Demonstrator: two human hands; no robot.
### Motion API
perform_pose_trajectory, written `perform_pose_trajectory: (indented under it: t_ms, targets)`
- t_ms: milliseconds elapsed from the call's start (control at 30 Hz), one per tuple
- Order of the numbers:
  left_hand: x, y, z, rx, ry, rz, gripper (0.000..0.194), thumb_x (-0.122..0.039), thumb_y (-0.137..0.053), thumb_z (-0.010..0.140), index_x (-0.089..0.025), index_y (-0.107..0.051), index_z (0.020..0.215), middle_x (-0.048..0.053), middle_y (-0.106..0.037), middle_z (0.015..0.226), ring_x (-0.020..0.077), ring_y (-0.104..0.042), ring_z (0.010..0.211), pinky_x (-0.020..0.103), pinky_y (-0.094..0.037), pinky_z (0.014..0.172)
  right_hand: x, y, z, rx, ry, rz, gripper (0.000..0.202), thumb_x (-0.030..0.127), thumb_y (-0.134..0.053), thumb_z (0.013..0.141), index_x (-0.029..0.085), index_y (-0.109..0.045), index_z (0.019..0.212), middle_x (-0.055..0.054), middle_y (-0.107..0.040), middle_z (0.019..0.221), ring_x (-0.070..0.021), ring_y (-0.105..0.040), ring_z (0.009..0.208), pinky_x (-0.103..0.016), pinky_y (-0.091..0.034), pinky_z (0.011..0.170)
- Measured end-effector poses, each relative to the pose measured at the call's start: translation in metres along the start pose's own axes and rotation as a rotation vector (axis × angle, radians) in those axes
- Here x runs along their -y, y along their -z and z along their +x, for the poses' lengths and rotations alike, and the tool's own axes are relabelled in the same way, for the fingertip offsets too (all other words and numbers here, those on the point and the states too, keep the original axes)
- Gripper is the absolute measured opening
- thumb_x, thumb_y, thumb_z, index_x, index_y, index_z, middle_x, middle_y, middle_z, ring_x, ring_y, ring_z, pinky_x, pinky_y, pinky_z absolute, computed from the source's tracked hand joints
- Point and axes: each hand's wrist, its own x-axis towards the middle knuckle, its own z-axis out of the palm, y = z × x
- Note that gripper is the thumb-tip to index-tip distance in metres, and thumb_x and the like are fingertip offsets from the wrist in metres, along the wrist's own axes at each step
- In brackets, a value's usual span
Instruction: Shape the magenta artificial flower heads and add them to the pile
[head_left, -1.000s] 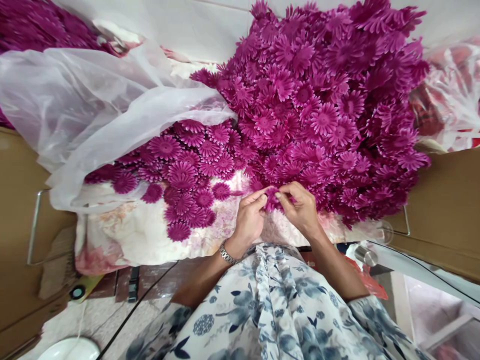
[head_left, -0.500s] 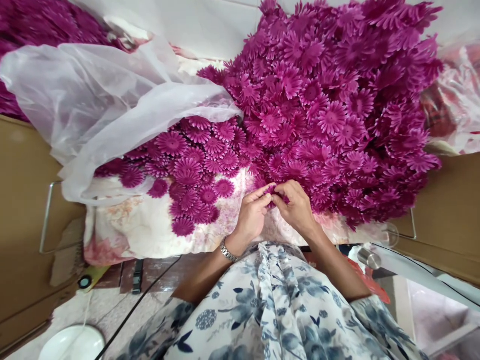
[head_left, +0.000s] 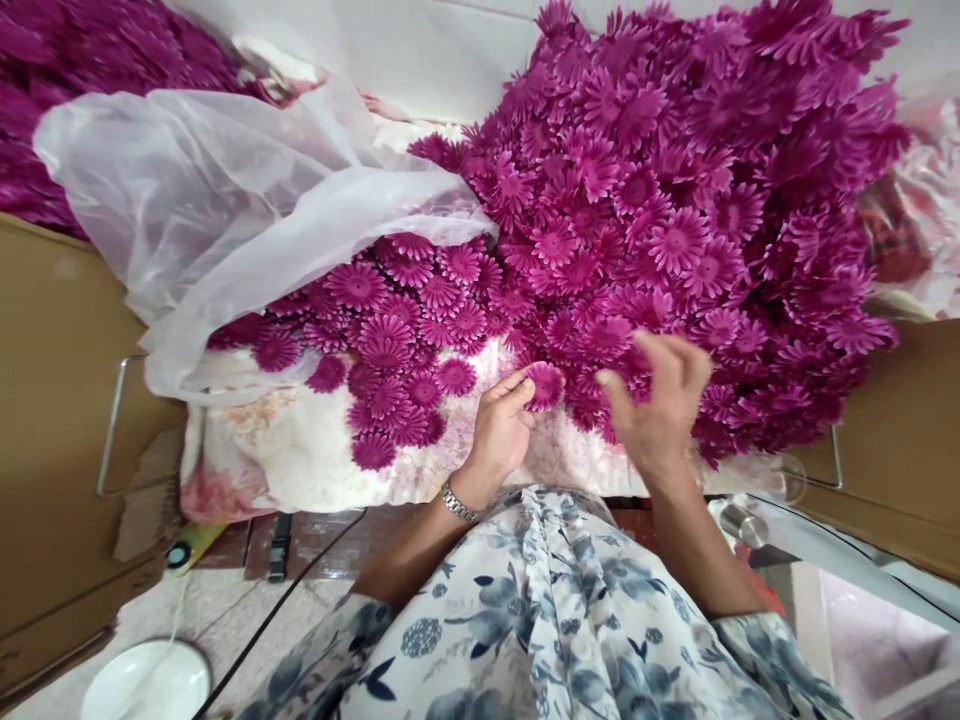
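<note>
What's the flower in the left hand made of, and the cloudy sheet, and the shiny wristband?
The purple flower in the left hand: maybe fabric or thin plastic, I can't tell which; fairly matte, with neatly cut petals.
The cloudy sheet: probably soft plastic, slightly glossy; it's see-through and crumpled.
The wristband: looks like polished metal; its silvery links shine.

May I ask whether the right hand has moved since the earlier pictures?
Yes: judged against the pale cloth, the right hand has moved right, away from the left hand.
</note>
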Motion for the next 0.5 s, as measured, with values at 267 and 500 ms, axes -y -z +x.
perform_pose_trajectory:
  t_ms: [267,500]
  targets:
    - [0.008,-0.004,-0.008,0.064,0.017,0.072,0.024,-0.017,-0.073,0.059,-0.016,-0.074,0.083,0.004,-0.072,0.078,0.0120,-0.062,0.075,0.022,-0.045,0.072,0.024,-0.030,-0.016,0.348,-0.021,0.399,0.011,0.019,-0.056,0.084,0.019,-0.055,0.073,-0.001,-0.055,0.067,-0.0141,-0.052,0.067,-0.028,-0.043,0.063]
    - [0.006,0.007,0.001,0.004,0.002,0.064,0.024,-0.020,-0.073,0.060,-0.016,-0.073,0.084,-0.001,-0.064,0.061,0.0071,-0.051,0.053,0.021,-0.039,0.055,-0.004,-0.005,-0.007,-0.018,-0.191,0.288,0.004,0.019,-0.056,0.084,0.020,-0.060,0.082,-0.001,-0.057,0.074,-0.0140,-0.054,0.072,-0.029,-0.043,0.067]
